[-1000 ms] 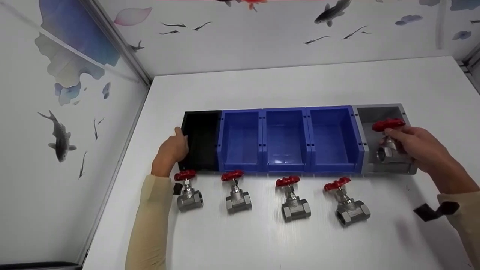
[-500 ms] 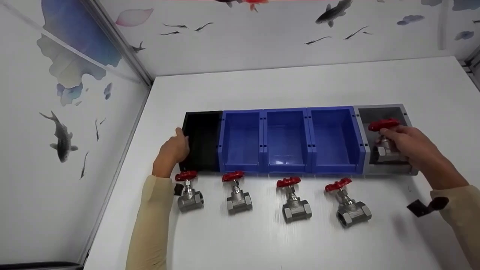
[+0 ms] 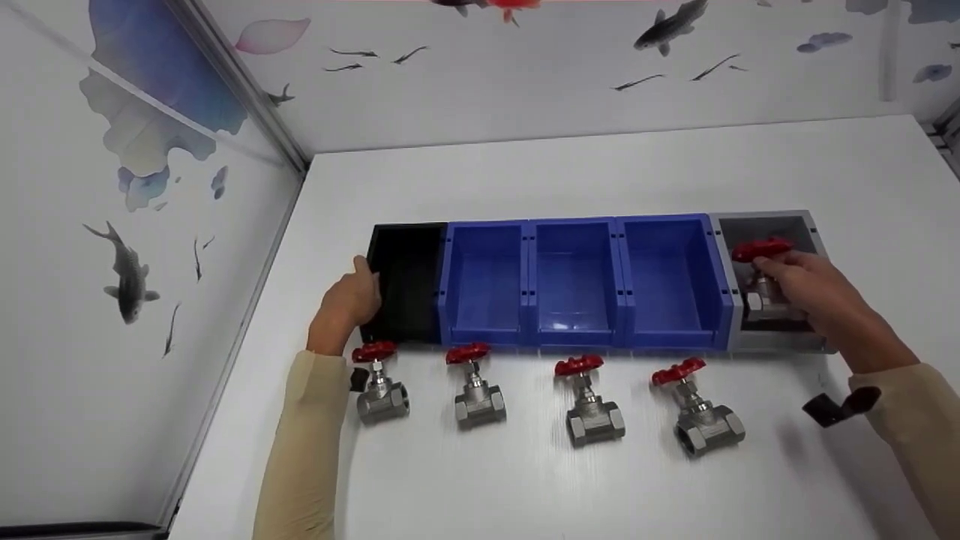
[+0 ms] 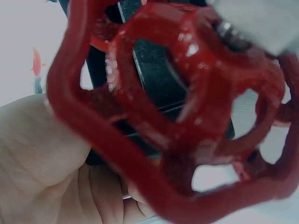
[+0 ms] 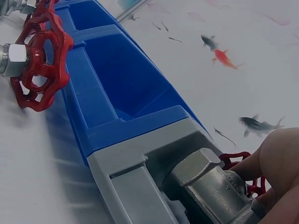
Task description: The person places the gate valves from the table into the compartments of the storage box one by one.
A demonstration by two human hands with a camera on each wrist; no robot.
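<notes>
My right hand [image 3: 817, 292] holds a gate valve [image 3: 766, 296] with a red handwheel inside the grey bin [image 3: 780, 343] at the right end of a row. In the right wrist view the valve's steel body [image 5: 210, 186] sits within the grey walls, fingers at the neck below the wheel. My left hand [image 3: 349, 300] grips the outer left side of the black bin [image 3: 405, 330] at the other end, fingers bent. A valve's red handwheel [image 4: 205, 107] fills most of the left wrist view, partly hiding that hand and the bin.
Between the end bins stand three blue bins [image 3: 574, 337], joined in the row. Several similar valves lie in front: the leftmost valve [image 3: 382, 397] beside my left forearm, the rightmost valve [image 3: 705, 427] before the right blue bin. A fish-patterned wall [image 3: 525, 82] stands behind.
My right hand has moved a little left with the valve, bringing it farther within the grey bin. My left hand stays at the black bin, and the valves in front lie as before.
</notes>
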